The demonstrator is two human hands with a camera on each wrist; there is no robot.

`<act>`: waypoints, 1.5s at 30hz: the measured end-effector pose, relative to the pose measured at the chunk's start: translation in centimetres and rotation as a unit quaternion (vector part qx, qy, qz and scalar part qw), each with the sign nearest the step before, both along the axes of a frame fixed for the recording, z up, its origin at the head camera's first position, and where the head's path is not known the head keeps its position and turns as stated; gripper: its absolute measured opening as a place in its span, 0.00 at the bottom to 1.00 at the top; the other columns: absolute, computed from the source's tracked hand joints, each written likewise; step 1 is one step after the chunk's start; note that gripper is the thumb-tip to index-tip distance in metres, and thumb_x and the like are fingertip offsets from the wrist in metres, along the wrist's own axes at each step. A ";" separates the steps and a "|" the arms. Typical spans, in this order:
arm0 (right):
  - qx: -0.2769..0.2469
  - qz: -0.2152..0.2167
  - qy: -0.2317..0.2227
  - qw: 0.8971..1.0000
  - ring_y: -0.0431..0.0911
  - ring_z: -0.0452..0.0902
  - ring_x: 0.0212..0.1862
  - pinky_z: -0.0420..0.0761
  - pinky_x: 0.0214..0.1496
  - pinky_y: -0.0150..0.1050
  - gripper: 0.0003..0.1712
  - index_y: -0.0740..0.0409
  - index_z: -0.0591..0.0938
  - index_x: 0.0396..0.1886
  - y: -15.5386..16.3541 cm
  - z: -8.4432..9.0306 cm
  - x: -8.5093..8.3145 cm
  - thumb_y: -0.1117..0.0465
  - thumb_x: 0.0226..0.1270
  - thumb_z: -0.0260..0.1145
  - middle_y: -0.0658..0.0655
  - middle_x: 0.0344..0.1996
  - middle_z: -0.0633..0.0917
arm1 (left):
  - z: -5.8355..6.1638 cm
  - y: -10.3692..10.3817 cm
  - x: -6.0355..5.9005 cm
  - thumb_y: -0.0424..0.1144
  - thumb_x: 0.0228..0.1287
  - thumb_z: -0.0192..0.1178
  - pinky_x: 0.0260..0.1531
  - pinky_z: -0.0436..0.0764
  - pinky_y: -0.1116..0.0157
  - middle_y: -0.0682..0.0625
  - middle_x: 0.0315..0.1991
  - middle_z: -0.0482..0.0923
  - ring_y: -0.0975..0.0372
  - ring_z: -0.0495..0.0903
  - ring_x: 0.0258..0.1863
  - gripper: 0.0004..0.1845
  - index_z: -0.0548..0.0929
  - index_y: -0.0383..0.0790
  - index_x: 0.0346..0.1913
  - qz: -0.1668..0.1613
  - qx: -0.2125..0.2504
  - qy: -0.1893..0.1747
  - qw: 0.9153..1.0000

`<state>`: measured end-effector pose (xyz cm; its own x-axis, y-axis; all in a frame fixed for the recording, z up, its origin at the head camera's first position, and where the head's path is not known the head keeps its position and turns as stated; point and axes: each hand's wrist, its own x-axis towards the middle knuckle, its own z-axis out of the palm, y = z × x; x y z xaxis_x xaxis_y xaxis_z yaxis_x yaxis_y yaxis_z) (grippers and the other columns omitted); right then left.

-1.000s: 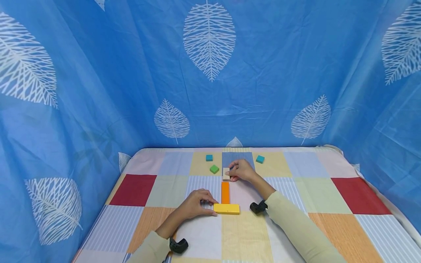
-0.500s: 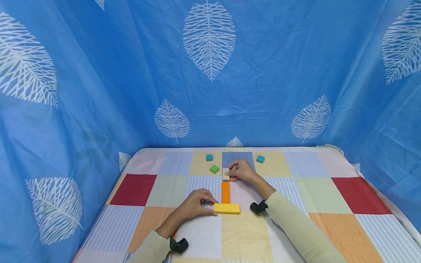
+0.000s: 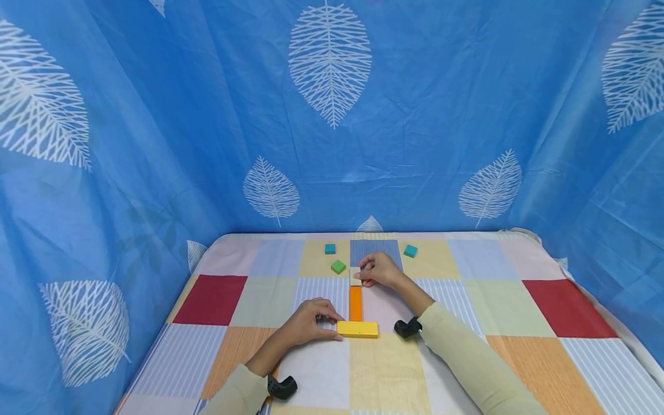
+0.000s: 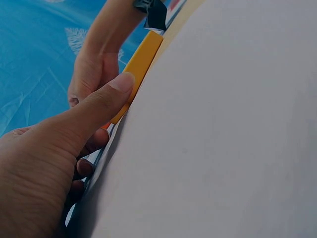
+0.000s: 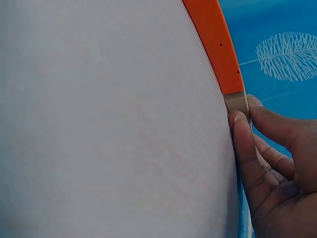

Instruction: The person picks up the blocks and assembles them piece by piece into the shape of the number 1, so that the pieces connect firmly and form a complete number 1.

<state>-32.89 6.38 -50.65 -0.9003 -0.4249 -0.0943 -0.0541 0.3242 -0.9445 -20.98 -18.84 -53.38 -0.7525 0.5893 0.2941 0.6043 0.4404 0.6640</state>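
Beige and small, the wooden block [image 3: 355, 275] sits at the far end of the orange bar [image 3: 355, 303], touching it, pinched between thumb and fingertips of the right hand [image 3: 380, 269]. The left hand [image 3: 309, 321] rests with thumb and fingers curled against the yellow plank [image 3: 357, 329] lying across the bar's near end. The block's right part is hidden by fingers. A green cube [image 3: 338, 266] and two teal cubes [image 3: 329, 248] lie beyond, on a patchwork tablecloth [image 3: 482, 288] ringed by a blue leaf-print curtain [image 3: 155, 115].
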 end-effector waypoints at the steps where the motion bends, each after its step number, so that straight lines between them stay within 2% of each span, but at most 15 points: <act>1: 0.001 0.001 0.002 1.000 0.45 0.84 0.21 0.85 0.27 0.39 0.16 0.73 0.80 0.46 0.0 0.0 0.0 0.69 0.63 0.73 0.61 0.23 0.85 | 0.0 0.0 0.0 0.50 0.52 0.79 0.38 0.74 0.70 0.62 0.33 0.82 0.68 0.75 0.35 0.17 0.93 0.50 0.44 0.000 0.000 -0.001 1.000; 12: 0.000 0.002 0.019 1.000 0.44 0.83 0.20 0.85 0.27 0.41 0.14 0.73 0.82 0.42 -0.1 -0.1 0.3 0.69 0.61 0.75 0.56 0.20 0.83 | -0.1 0.1 0.0 0.50 0.50 0.80 0.36 0.74 0.70 0.64 0.32 0.80 0.69 0.75 0.34 0.17 0.93 0.52 0.43 0.010 -0.004 -0.006 1.000; 30: 0.012 0.000 0.014 1.000 0.45 0.84 0.22 0.85 0.28 0.41 0.15 0.72 0.82 0.43 -0.1 0.0 0.1 0.68 0.61 0.75 0.58 0.22 0.84 | -0.1 0.0 -0.1 0.50 0.51 0.79 0.37 0.74 0.70 0.62 0.32 0.81 0.70 0.75 0.34 0.17 0.93 0.51 0.43 0.004 -0.001 0.004 1.000; 40: 0.017 0.005 0.011 1.000 0.49 0.85 0.23 0.85 0.29 0.43 0.17 0.74 0.82 0.45 0.0 -0.1 -0.1 0.67 0.62 0.75 0.64 0.26 0.85 | -0.1 0.0 0.0 0.51 0.51 0.79 0.37 0.75 0.70 0.64 0.32 0.81 0.70 0.75 0.35 0.17 0.93 0.52 0.44 0.007 -0.003 -0.004 1.000; 45: 0.031 0.002 0.021 0.999 0.48 0.84 0.22 0.85 0.28 0.42 0.16 0.72 0.83 0.46 0.0 0.0 -0.1 0.65 0.64 0.74 0.62 0.24 0.85 | -0.2 0.0 -0.1 0.51 0.51 0.79 0.37 0.74 0.70 0.65 0.32 0.81 0.70 0.75 0.34 0.17 0.93 0.52 0.44 0.003 0.001 -0.002 1.000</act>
